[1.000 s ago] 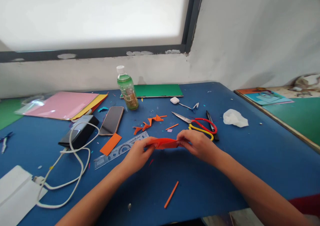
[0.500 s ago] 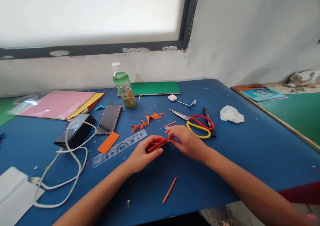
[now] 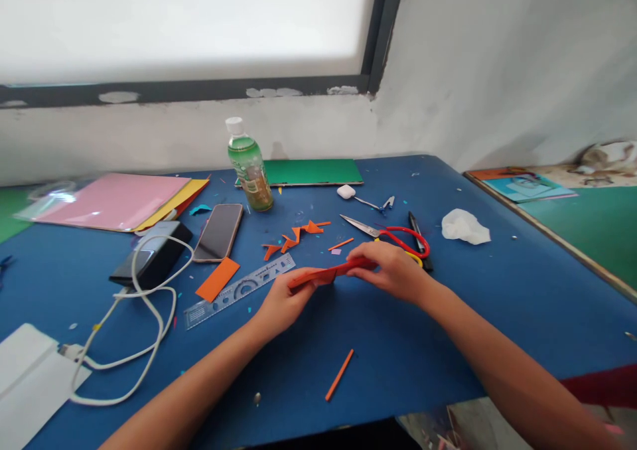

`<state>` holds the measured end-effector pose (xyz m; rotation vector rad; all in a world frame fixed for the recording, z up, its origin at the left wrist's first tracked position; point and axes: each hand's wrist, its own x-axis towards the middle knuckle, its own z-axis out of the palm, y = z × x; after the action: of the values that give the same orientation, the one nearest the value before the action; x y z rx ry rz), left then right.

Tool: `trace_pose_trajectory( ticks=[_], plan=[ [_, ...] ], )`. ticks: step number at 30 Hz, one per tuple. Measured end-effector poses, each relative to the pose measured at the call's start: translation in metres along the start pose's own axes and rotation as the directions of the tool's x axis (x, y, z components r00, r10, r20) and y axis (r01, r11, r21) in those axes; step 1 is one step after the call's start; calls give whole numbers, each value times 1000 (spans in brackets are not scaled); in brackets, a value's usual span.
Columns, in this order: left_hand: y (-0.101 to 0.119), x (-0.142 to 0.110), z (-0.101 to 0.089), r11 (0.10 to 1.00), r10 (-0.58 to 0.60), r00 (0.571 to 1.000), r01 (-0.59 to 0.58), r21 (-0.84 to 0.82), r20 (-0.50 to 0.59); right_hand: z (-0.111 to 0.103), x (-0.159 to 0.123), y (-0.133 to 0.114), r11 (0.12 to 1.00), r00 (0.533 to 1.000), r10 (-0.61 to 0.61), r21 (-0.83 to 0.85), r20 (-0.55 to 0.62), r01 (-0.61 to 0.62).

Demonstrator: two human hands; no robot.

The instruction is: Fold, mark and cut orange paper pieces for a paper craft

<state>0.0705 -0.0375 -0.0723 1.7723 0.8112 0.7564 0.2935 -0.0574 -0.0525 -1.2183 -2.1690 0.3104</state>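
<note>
A narrow folded piece of red paper (image 3: 331, 272) spans the gap between my two hands, above the blue table (image 3: 428, 364). My left hand (image 3: 287, 302) pinches its left end between thumb and fingers. The other end is gripped by my right hand (image 3: 391, 269), whose fingers cover part of it. Just behind my left hand lies a clear ruler (image 3: 243, 292), with an orange paper rectangle (image 3: 217, 279) at its edge. Scissors (image 3: 405, 237) with red and yellow handles rest beyond my right hand, which partly hides the yellow loop. An orange strip (image 3: 340, 374) lies nearer the front edge.
Zigzag orange scraps (image 3: 293, 237) lie behind the hands. A drink bottle (image 3: 251, 170) stands near the wall. On the left are a phone (image 3: 219, 232), a black box (image 3: 152, 256) and a looped white cable (image 3: 158, 330). Crumpled white tissue (image 3: 464, 227) sits at right.
My hands have moved slightly apart, and my right hand has shifted right. The red paper, earlier seen mostly edge-on, now shows more of its face and length between them.
</note>
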Motion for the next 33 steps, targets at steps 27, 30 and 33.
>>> trace_pose_trajectory(
  ticks=[27, 30, 33],
  plan=[
    [-2, 1, 5, 998, -49, 998, 48, -33, -28, 21, 6, 6, 915, 999, -19, 401, -46, 36],
    [1, 1, 6, 995, -80, 996, 77, -55, -42, 20, 6, 7, 920, 999, -14, 391, -47, 31],
    [1, 2, 5, 987, -136, 986, 126, -95, -101, 19, 5, 7, 926, 997, 32, 378, -69, -4]
  ],
)
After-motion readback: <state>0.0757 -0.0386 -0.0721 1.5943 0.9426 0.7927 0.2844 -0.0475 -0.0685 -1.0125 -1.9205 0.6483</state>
